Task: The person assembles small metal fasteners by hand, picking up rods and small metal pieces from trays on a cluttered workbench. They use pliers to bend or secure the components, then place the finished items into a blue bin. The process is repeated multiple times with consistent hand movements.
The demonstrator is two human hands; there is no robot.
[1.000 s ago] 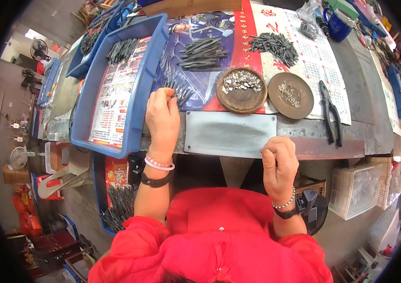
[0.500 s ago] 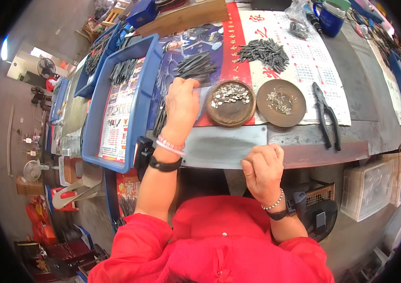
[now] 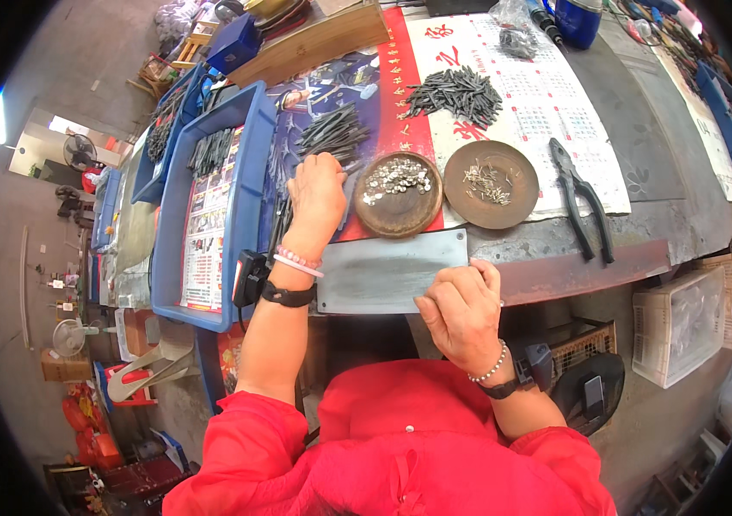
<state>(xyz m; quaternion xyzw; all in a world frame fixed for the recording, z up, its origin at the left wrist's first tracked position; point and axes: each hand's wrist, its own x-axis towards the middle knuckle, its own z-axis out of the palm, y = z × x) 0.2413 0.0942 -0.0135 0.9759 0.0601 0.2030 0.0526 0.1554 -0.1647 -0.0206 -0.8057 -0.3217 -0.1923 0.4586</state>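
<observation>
My left hand [image 3: 318, 199] is at the near edge of a pile of long dark metal strips [image 3: 332, 131], fingers bent down and their tips hidden beneath the hand. Over the right end of a grey metal plate [image 3: 375, 279], at the bench's front edge, my right hand [image 3: 462, 314] is curled closed with the thumb against the fingers. Whatever it may hold does not show. Between and beyond the hands stand a round wooden dish of small shiny discs [image 3: 397, 221] and a brown dish of tiny metal pins [image 3: 488, 218].
A blue tray [image 3: 250, 198] with dark strips stands on the left. Shorter dark pieces [image 3: 461, 95] are heaped on a calendar sheet beyond the dishes. Black-handled pliers [image 3: 579, 202] lie at right. A wooden box [image 3: 314, 43] and blue mug [image 3: 577, 21] are at the back.
The whole view has shifted, with the bench things sliding left. My left hand has turned, its fingers now pointing more toward the strip pile. My right hand stays closed by the plate's right end.
</observation>
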